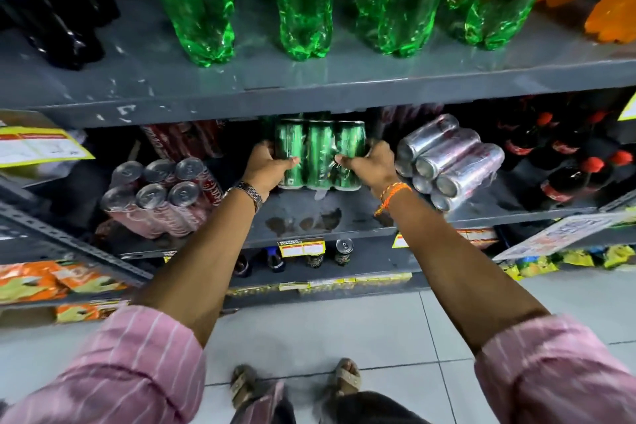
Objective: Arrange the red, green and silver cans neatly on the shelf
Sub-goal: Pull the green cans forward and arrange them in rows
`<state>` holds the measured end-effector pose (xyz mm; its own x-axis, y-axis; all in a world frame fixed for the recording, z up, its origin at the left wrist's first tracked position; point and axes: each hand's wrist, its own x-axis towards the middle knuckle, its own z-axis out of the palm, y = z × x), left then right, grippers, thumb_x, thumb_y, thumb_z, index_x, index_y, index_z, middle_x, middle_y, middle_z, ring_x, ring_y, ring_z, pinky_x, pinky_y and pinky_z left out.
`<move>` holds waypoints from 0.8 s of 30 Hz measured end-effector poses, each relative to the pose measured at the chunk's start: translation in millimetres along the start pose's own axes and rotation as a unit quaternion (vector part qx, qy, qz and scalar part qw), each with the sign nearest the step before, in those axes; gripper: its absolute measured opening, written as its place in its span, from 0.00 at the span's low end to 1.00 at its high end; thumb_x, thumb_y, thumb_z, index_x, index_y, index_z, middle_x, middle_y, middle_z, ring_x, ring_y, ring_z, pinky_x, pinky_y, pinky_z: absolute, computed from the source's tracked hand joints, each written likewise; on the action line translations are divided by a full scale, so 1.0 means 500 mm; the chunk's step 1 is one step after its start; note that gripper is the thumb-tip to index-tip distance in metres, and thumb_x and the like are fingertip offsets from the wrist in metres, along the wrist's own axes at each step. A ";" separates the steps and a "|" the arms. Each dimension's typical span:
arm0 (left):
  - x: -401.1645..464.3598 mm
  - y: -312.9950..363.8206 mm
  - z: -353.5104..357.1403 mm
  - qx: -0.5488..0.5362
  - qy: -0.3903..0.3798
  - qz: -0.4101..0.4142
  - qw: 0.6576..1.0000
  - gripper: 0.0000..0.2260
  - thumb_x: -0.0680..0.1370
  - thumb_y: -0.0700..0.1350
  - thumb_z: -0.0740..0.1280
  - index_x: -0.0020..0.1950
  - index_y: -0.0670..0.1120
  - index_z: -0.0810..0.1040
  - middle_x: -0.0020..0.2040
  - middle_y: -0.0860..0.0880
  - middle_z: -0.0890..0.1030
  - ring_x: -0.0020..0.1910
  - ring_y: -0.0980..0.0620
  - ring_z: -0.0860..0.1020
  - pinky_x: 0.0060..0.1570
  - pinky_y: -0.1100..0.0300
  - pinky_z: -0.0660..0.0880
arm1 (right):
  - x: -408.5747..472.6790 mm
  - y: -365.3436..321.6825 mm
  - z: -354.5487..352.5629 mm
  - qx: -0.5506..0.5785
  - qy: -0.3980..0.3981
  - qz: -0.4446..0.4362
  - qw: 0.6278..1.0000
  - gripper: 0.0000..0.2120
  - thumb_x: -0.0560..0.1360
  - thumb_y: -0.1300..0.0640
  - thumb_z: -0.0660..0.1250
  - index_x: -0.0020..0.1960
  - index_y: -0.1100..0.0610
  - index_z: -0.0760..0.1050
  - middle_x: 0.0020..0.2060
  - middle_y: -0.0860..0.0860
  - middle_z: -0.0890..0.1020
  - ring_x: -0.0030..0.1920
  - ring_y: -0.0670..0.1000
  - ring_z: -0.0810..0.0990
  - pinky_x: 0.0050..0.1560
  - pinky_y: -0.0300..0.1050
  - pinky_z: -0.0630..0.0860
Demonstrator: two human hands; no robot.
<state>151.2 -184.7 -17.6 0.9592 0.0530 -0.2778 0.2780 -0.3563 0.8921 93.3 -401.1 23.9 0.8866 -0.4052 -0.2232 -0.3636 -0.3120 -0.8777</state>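
Fingers of both hands, left hand [266, 162] and right hand [370, 162], clamp the green can pack [320, 153] upright mid-shelf; red can pack [161, 196] left and silver can pack [447, 162] right lie tipped, seemingly unsorted.

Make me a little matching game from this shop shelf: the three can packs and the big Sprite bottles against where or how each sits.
1. green can pack
2. silver can pack
3. red can pack
4. Sprite bottles

A. lying tilted, right of the hands
B. upper shelf
C. held upright by left hand and right hand
D. lying down, left of the hands

Pairs: 1-C, 2-A, 3-D, 4-B
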 end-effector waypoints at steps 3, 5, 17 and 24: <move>-0.038 -0.024 -0.007 -0.009 0.021 0.017 1.000 0.37 0.57 0.57 0.77 0.62 0.52 0.69 0.64 0.46 0.79 0.60 0.47 0.80 0.60 0.45 0.78 | -0.011 0.030 0.016 -0.025 -0.008 -0.063 0.998 0.30 0.63 0.53 0.81 0.60 0.62 0.76 0.51 0.53 0.84 0.53 0.49 0.82 0.56 0.43 0.79; -0.064 -0.053 -0.001 -0.001 0.038 0.037 0.999 0.31 0.58 0.55 0.77 0.57 0.54 0.69 0.61 0.46 0.79 0.57 0.46 0.81 0.57 0.44 0.80 | -0.021 0.060 0.027 -0.025 -0.009 -0.081 0.996 0.27 0.63 0.56 0.82 0.58 0.60 0.76 0.49 0.53 0.85 0.48 0.48 0.83 0.54 0.43 0.81; -0.158 -0.109 0.020 0.009 0.021 0.065 0.998 0.28 0.65 0.36 0.75 0.58 0.51 0.65 0.57 0.47 0.80 0.56 0.48 0.80 0.55 0.52 0.79 | -0.071 0.149 0.038 -0.007 -0.042 -0.080 0.996 0.32 0.56 0.55 0.84 0.55 0.48 0.74 0.52 0.49 0.83 0.52 0.51 0.81 0.57 0.49 0.81; -0.086 0.023 -0.027 -0.157 0.015 0.034 0.987 0.33 0.65 0.40 0.60 0.71 0.36 0.68 0.68 0.42 0.71 0.67 0.49 0.69 0.63 0.61 0.67 | -0.082 0.116 0.022 -0.003 0.076 -0.101 0.992 0.28 0.62 0.47 0.80 0.58 0.56 0.76 0.54 0.55 0.82 0.53 0.55 0.82 0.56 0.52 0.81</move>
<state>113.7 -178.6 9.3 0.9761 0.0672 -0.2068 0.2106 -0.0545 0.9761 39.3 -393.0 -22.4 0.8881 -0.4591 0.0230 -0.1859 -0.4045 -0.8955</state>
